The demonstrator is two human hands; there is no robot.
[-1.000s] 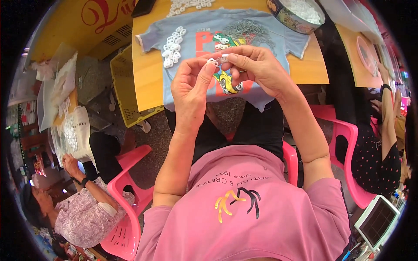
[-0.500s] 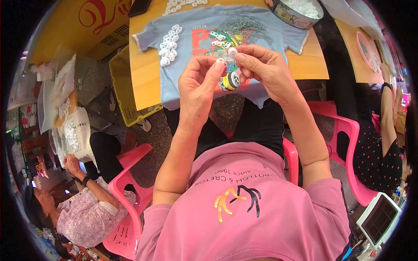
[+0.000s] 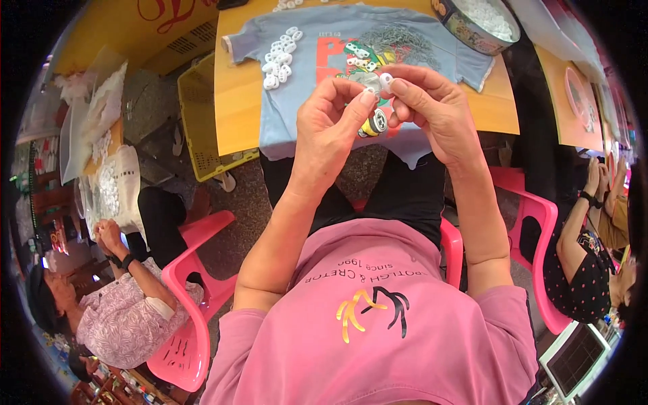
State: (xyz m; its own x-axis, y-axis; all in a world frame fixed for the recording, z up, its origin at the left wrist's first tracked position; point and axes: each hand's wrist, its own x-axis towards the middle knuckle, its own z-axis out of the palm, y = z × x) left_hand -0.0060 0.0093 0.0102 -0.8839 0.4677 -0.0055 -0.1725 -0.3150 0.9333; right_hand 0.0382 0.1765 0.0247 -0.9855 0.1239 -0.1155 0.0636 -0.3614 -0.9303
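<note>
From where I stand, the person's left hand [image 3: 331, 125] is closed to a pinch, thumb against curled fingers, gripping a small white piece [image 3: 369, 93] at the tips. The right hand [image 3: 442, 111] pinches too, thumb and forefinger holding a second white piece [image 3: 386, 80] just beside the first; whether the two pieces touch I can't make out, as the fingertips cover much of them. Both are held up over the near part of a blue-grey T-shirt [image 3: 287, 115] spread across the wooden table [image 3: 236, 108], and the hands block part of its colourful print. To the left on the shirt runs a staggered column of white pieces [image 3: 278, 59]; right of centre, behind the hands, sits a tangled heap of grey chain [image 3: 405, 44]. A round tin [image 3: 472, 35] of white bits stands near the far right corner. Below the table's left side is a yellow crate [image 3: 214, 152], and a co-worker [image 3: 128, 317] sits off left on a pink chair [image 3: 179, 283], hands together.
</note>
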